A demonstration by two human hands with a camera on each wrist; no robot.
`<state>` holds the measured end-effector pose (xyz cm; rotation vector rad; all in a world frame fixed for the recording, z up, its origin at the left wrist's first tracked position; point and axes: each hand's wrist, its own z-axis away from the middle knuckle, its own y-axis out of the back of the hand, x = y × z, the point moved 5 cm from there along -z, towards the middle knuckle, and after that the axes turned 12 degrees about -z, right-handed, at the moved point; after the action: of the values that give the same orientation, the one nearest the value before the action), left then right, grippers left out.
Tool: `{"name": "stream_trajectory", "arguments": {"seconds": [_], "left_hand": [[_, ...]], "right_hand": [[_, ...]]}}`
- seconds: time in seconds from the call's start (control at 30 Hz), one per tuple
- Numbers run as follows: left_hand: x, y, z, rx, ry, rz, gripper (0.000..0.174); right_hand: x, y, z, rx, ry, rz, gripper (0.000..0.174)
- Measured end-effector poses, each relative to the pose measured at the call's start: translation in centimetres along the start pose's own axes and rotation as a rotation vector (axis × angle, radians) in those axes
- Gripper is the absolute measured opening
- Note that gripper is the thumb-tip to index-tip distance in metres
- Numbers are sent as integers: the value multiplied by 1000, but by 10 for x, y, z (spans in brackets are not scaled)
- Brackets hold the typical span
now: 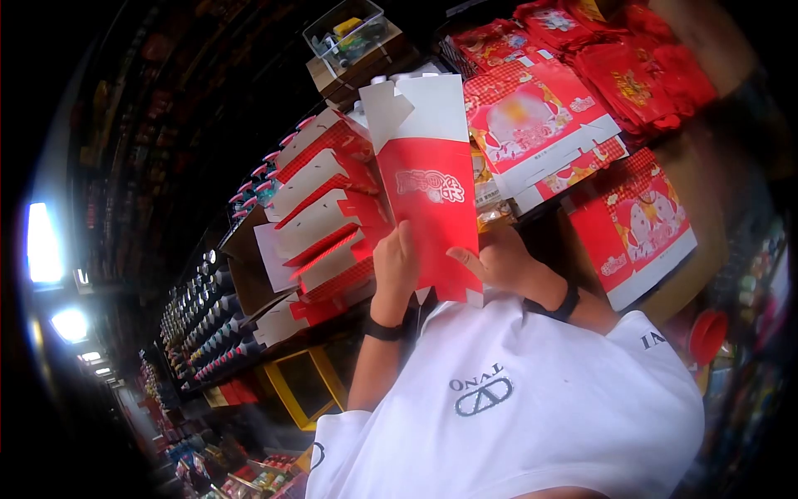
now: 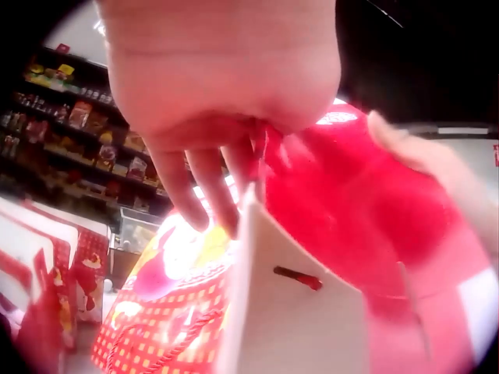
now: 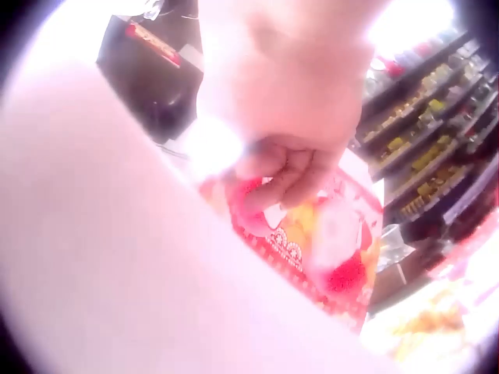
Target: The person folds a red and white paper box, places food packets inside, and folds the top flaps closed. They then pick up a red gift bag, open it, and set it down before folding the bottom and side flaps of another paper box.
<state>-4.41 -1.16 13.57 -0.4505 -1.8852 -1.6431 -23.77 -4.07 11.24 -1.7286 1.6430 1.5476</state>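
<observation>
A red gift box (image 1: 428, 212) with white end flaps and a printed logo stands between my two hands, in front of the white shirt. On its left edge my left hand (image 1: 395, 262) grips, and my right hand (image 1: 505, 259) holds the right edge with the thumb over the red face. In the left wrist view, fingers (image 2: 207, 175) reach down the checked, patterned side, where a red twisted cord (image 2: 183, 343) hangs. A small dark-red piece (image 2: 298, 277) shows on the white flap. The right wrist view has curled fingers (image 3: 292, 167) against the printed panel (image 3: 335, 234).
Several part-folded boxes (image 1: 328, 212) are stacked at the left. Flat printed boxes (image 1: 540, 116) lie at the right, beside red packets (image 1: 632, 79). A clear bin (image 1: 349, 37) sits on a carton at the back. Shelves of goods (image 2: 86, 125) line the aisle.
</observation>
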Motion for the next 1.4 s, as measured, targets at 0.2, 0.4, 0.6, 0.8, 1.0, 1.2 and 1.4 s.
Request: {"name": "stream_trajectory", "arguments": {"seconds": [0.2, 0.4, 0.6, 0.8, 1.0, 1.2, 1.4], "left_hand": [[35, 6, 9, 146, -181, -167, 39], [24, 27, -2, 5, -126, -313, 30], [4, 11, 19, -209, -140, -529, 59], [5, 7, 22, -163, -153, -203, 88], [1, -3, 33, -307, -157, 274, 47], [-4, 4, 35, -136, -231, -75, 36], [-15, 2, 31, 26, -44, 349, 47]], "right_hand": [[0, 16, -12, 87, -28, -82, 38], [-7, 30, -11, 48, -46, -339, 41], [6, 43, -6, -119, -224, -658, 48], [-12, 42, -11, -94, -140, -715, 33], [-22, 40, -17, -63, -75, -579, 33], [0, 34, -19, -16, -122, -282, 38], [12, 16, -12, -309, -430, 37, 59]]}}
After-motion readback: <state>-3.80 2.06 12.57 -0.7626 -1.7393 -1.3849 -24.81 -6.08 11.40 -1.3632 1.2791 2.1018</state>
